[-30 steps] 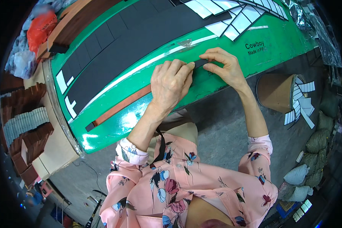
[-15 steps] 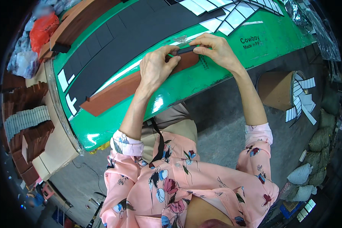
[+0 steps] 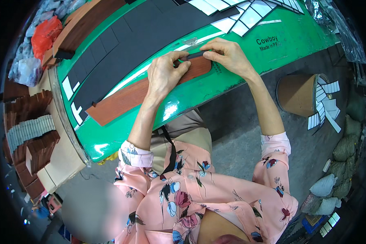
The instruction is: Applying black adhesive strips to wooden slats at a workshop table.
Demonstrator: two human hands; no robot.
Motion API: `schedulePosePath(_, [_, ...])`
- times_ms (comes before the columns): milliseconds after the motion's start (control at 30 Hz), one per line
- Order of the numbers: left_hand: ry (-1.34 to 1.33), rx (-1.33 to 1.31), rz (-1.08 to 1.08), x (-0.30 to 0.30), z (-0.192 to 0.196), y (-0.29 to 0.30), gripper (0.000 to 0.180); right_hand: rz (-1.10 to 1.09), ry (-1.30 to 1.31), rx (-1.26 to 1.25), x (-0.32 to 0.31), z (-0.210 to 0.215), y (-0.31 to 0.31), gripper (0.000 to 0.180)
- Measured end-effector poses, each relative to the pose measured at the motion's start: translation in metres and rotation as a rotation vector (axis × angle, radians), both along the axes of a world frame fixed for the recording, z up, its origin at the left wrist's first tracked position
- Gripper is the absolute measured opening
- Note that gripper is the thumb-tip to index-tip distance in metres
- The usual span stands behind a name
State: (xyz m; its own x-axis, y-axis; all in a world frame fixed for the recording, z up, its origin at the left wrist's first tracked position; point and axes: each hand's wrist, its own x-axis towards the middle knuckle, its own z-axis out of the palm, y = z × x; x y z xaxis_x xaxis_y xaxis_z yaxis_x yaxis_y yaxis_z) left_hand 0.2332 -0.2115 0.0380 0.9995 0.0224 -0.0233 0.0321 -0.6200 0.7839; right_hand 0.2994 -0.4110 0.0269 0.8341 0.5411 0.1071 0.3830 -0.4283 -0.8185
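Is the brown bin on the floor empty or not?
Not empty: white pieces stick out over the rim of the brown bin. How full it is inside, I cannot tell.

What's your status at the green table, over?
Left hand at far edge of brown board. Right hand pinching black strip there. Black panels just beyond.

pink floral shirt (image 3: 225, 183), beige trousers (image 3: 197, 139)

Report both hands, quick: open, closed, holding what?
Left hand: partly curled at the brown board's upper edge; grip cannot be told.
Right hand: closed, pinching the black strip at that edge.
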Motion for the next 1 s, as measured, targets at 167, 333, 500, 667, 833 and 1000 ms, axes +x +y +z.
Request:
schedulePosePath(167, [-0.347, 0.124, -0.094, -0.012, -0.003, 0.001, 0.022, -0.021, -0.027, 0.055, -0.019, 0.007, 0.001, 0.021])
schedulePosePath(333, [-0.455, 0.242, -0.132, -0.032, -0.006, 0.003, 0.024, 0.093, -0.430, 0.075, -0.032, -0.006, 0.002, 0.026])
schedulePosePath(500, [-0.495, 0.230, -0.105, -0.031, -0.003, -0.002, 0.027, 0.062, -0.489, 0.058, -0.030, -0.006, 0.002, 0.025])
schedulePosePath(667, [-0.575, 0.364, -0.113, -0.031, -0.009, 0.002, 0.032, 0.024, -0.291, 0.121, -0.030, -0.009, 0.009, 0.023])
schedulePosePath(833, [-0.710, 0.403, -0.121, -0.030, -0.020, 0.003, 0.032, -0.049, 0.148, 0.257, -0.032, -0.012, 0.010, 0.018])
schedulePosePath(1000, [-0.666, 0.409, -0.116, -0.032, -0.018, -0.002, 0.033, -0.215, 0.525, 0.417, -0.041, -0.016, 0.019, 0.021])
